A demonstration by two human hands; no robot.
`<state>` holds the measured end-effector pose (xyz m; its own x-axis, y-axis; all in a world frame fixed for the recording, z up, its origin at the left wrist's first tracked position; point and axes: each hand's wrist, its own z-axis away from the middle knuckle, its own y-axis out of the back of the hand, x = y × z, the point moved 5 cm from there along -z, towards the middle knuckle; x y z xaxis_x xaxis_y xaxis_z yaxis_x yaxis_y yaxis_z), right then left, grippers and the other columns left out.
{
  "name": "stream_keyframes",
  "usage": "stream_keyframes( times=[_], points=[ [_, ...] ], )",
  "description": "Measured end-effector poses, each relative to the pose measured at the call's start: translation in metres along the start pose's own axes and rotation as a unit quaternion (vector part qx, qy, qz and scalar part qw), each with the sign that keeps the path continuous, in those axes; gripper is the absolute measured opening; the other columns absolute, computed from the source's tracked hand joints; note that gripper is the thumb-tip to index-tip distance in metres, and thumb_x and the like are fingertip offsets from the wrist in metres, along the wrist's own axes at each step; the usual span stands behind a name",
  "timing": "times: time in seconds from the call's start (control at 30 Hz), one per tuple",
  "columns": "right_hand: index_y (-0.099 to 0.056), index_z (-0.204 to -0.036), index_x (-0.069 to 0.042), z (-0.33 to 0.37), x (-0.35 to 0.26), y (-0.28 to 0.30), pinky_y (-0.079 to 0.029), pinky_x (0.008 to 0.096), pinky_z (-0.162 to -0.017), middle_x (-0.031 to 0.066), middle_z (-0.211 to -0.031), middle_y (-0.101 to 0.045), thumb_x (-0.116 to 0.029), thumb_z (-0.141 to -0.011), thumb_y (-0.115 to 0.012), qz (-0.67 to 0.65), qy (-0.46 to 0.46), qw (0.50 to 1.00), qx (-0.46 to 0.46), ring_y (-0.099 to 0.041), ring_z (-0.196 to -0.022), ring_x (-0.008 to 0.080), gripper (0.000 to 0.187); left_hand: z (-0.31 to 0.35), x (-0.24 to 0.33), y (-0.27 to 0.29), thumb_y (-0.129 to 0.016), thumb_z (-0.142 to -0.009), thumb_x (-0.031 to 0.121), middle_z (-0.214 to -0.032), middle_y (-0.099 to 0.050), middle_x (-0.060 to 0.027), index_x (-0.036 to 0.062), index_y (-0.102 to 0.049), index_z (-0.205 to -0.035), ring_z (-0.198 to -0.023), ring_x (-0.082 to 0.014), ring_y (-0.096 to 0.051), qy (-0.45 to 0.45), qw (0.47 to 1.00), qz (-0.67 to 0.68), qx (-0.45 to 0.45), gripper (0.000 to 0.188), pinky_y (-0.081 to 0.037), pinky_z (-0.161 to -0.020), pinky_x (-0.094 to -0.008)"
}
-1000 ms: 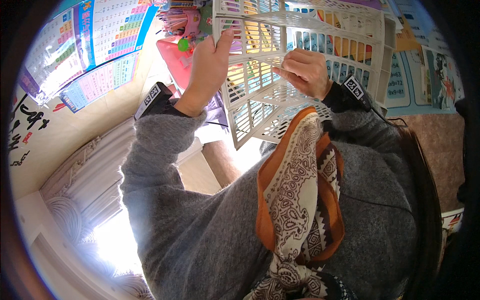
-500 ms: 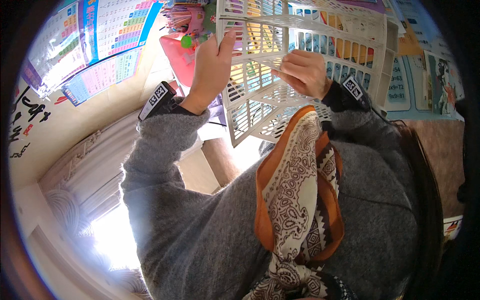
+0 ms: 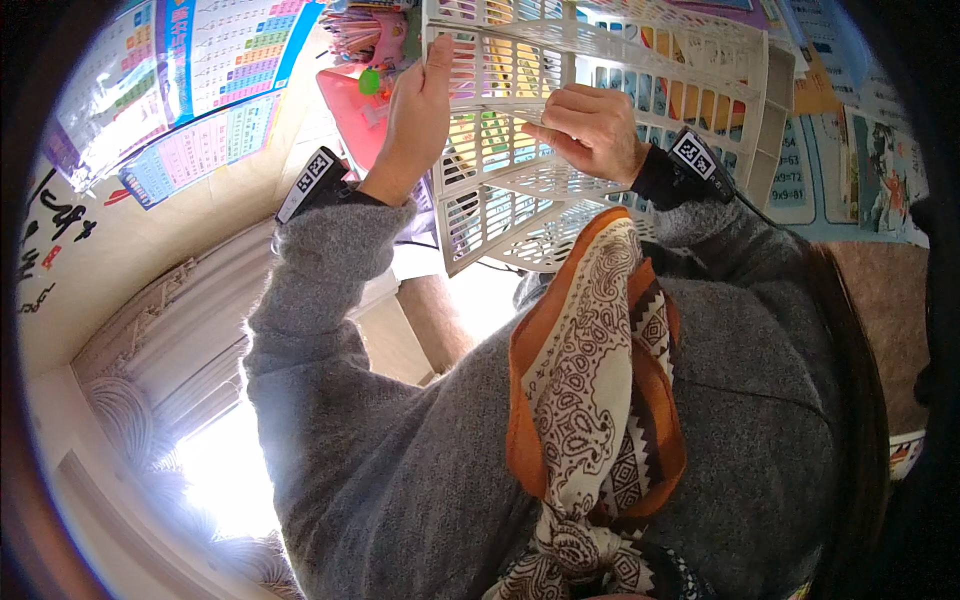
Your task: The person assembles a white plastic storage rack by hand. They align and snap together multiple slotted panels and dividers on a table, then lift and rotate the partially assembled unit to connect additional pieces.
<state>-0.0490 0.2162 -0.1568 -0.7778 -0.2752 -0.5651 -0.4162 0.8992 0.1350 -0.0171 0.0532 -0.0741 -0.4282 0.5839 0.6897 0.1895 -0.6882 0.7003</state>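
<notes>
A white slotted plastic rack with stacked basket-like tiers [image 3: 540,180] stands tilted before me at the top of the head view. My left hand [image 3: 412,125] is closed on its left edge, the thumb lying up along the rim. Toward the rack's middle, my right hand [image 3: 597,132] has its fingers curled in a pinch at the edge of an inner tier. What exactly lies between those fingertips is hidden. Colourful printed sheets show through the slots behind the rack.
Left of the rack are a pink tray [image 3: 352,115], a small green object [image 3: 371,81] and a bunch of pencils [image 3: 362,35]. Printed charts [image 3: 220,60] hang on the left wall. A blue printed sheet [image 3: 815,180] lies at the right, with stacked papers [image 3: 885,170] beside it.
The rack has shifted slightly left and upward in the picture. Both my hands have moved the same way and keep their places on it.
</notes>
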Motion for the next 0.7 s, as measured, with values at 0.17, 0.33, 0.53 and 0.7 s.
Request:
stream_keyframes(
  times=[0.17,0.33,0.53,0.7],
  points=[
    [-0.057,-0.083,-0.01,-0.002,-0.004,-0.007,-0.047,0.0273,-0.047,0.0002,-0.069,-0.055,-0.02,-0.084,-0.064,0.146,-0.067,0.98,-0.117,-0.055,-0.059,0.0124,0.012,-0.004,0.013,0.007,-0.036,-0.098,0.049,-0.099,-0.062,-0.008,-0.0014,-0.059,-0.108,-0.09,-0.0144,-0.055,-0.06,0.996,0.036,0.049,0.056,-0.043,-0.082,-0.0283],
    [-0.06,-0.084,-0.011,-0.008,0.0,-0.028,-0.047,0.0266,-0.046,-0.0001,-0.068,-0.055,-0.014,-0.083,-0.062,0.169,-0.056,0.971,-0.161,-0.056,-0.058,0.0108,0.004,-0.023,0.004,0.006,-0.035,-0.097,0.053,-0.112,-0.061,-0.0105,0.0023,-0.051,-0.124,-0.102,-0.0177,-0.059,0.083,0.986,0.141,-0.014,0.059,-0.049,-0.086,-0.0298],
    [-0.062,-0.081,-0.01,0.001,0.01,-0.035,-0.05,0.0265,-0.045,-0.0004,-0.069,-0.058,-0.012,-0.075,-0.068,0.05,0.072,0.99,-0.111,-0.055,-0.054,0.0101,0.009,-0.023,0.006,0.008,-0.032,-0.099,0.045,-0.096,-0.063,-0.0126,-0.0028,-0.056,-0.109,-0.085,-0.0194,-0.056,-0.042,0.997,-0.007,0.058,0.054,-0.044,-0.078,-0.0327],
    [-0.063,-0.084,-0.012,-0.006,0.003,-0.033,-0.05,0.0275,-0.045,-0.0014,-0.072,-0.059,-0.013,-0.074,-0.07,0.034,0.087,0.993,-0.078,-0.057,-0.055,0.0099,0.012,-0.014,0.009,0.012,-0.031,-0.1,0.043,-0.088,-0.062,-0.0125,-0.0038,-0.057,-0.105,-0.078,-0.02,-0.053,-0.067,0.994,-0.056,0.068,0.054,-0.043,-0.075,-0.0332]
  ],
)
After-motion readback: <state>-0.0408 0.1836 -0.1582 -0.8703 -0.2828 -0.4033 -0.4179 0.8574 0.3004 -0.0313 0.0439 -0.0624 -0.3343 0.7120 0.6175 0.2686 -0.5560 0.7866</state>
